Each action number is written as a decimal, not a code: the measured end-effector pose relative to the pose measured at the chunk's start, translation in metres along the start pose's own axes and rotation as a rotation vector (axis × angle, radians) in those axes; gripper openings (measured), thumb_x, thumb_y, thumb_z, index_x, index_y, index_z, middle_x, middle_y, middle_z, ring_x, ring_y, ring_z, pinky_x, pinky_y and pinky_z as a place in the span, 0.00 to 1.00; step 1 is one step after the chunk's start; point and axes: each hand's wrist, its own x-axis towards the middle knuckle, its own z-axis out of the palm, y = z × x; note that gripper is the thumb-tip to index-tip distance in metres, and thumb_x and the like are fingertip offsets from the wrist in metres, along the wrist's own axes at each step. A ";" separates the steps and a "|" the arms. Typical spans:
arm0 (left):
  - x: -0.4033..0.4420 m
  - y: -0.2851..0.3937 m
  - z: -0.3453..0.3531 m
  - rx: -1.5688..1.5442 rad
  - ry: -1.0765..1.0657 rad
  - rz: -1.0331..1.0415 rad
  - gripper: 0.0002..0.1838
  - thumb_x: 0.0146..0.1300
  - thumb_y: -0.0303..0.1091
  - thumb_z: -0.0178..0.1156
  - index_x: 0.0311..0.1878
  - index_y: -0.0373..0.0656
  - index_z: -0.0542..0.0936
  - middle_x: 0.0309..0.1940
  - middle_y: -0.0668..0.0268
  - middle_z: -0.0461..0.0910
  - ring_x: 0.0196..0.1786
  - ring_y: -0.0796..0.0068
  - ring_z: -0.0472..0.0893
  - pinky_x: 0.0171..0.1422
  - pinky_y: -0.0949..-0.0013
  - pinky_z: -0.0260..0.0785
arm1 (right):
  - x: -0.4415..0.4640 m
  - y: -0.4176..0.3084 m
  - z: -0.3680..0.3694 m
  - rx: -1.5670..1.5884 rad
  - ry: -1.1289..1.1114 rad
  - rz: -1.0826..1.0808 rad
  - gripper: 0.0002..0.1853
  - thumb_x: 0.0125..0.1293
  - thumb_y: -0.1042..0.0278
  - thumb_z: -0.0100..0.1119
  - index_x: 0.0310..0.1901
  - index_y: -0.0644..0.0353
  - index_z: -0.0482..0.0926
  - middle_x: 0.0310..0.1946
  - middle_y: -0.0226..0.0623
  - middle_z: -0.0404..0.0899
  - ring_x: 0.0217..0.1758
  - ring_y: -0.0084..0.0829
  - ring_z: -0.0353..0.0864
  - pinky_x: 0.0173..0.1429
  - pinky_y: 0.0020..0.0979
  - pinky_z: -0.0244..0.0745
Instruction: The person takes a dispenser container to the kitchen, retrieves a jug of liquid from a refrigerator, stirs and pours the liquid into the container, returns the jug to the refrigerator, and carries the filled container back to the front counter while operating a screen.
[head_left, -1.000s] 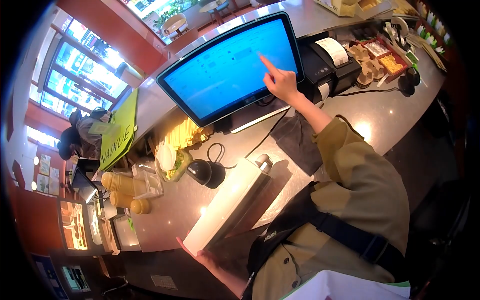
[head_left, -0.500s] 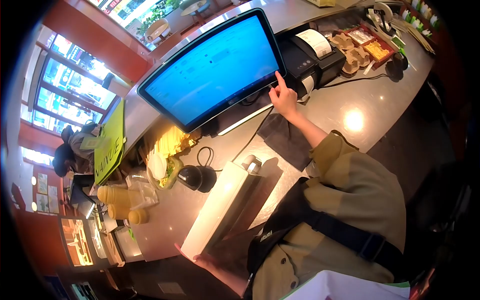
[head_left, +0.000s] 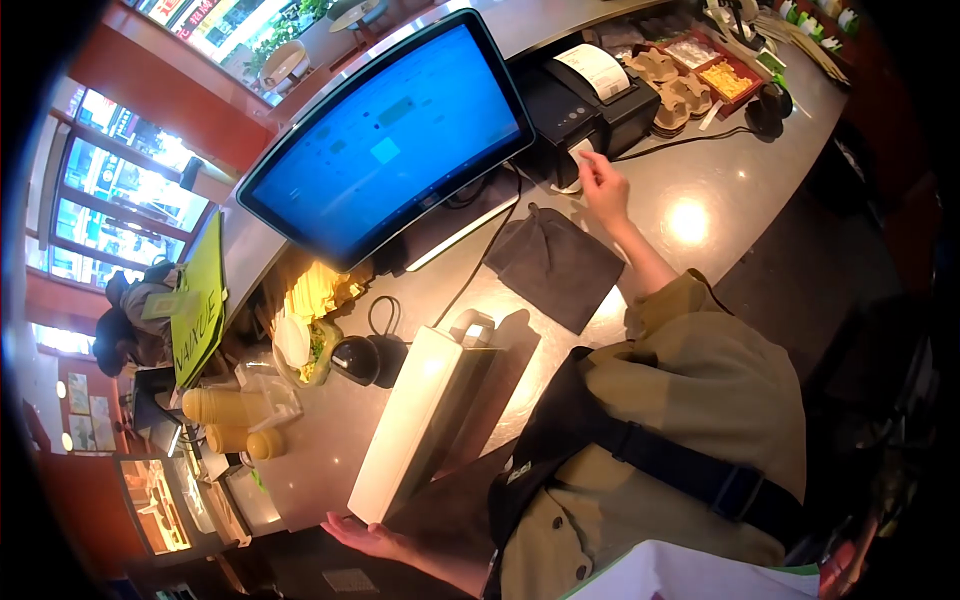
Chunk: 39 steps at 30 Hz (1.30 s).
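Note:
My right hand [head_left: 606, 190] is beside the front of the black printer [head_left: 560, 120], its fingertips close to the white paper slip [head_left: 572, 165] there. Its fingers look loosely apart; whether they touch the slip I cannot tell. To the left stands a large touchscreen [head_left: 390, 140] with a lit blue display. My left hand [head_left: 370, 538] lies open, palm up, at the near end of a long white box-shaped object [head_left: 405, 420]. A dark folded cloth [head_left: 555, 265] rests on the counter between the screen and my right forearm.
Left of the white object are a black rounded device [head_left: 358, 360], yellow napkins [head_left: 320, 285] and stacked yellowish cups [head_left: 225, 405]. Cardboard cup carriers [head_left: 680, 100] and a red tray [head_left: 735, 85] stand behind the printer. A person [head_left: 135, 315] is beyond the yellow-green sign [head_left: 200, 310].
My right hand has left the touchscreen and moved right to the printer's paper slip. My left hand has opened at the white object's end. The screen shows different content.

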 end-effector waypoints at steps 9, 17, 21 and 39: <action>0.042 0.098 0.052 0.484 -0.637 0.411 0.38 0.42 0.44 0.64 0.55 0.36 0.62 0.50 0.52 0.64 0.54 0.53 0.63 0.57 0.59 0.54 | 0.030 0.035 -0.036 -0.143 -0.080 -0.088 0.07 0.52 0.65 0.54 0.31 0.56 0.77 0.24 0.30 0.73 0.21 0.26 0.72 0.26 0.25 0.65; 0.051 0.117 0.105 0.640 -0.846 0.529 0.46 0.32 0.44 0.67 0.58 0.40 0.58 0.47 0.56 0.66 0.49 0.55 0.66 0.51 0.59 0.59 | 0.050 0.037 -0.035 -0.103 -0.138 -0.127 0.07 0.50 0.67 0.57 0.31 0.57 0.77 0.26 0.31 0.72 0.26 0.31 0.73 0.29 0.27 0.67; 0.051 0.110 0.106 0.591 -0.880 0.359 0.48 0.27 0.38 0.70 0.58 0.41 0.59 0.38 0.58 0.70 0.41 0.58 0.70 0.43 0.61 0.62 | 0.055 0.042 -0.034 -0.089 -0.160 -0.170 0.07 0.50 0.67 0.57 0.31 0.58 0.77 0.25 0.32 0.72 0.24 0.29 0.71 0.28 0.26 0.66; 0.062 0.101 0.098 0.534 -0.960 0.546 0.51 0.26 0.37 0.70 0.60 0.41 0.56 0.36 0.56 0.70 0.37 0.55 0.70 0.39 0.62 0.64 | 0.062 0.038 -0.030 -0.086 -0.196 -0.330 0.05 0.49 0.69 0.57 0.28 0.58 0.76 0.25 0.32 0.72 0.26 0.32 0.72 0.28 0.27 0.66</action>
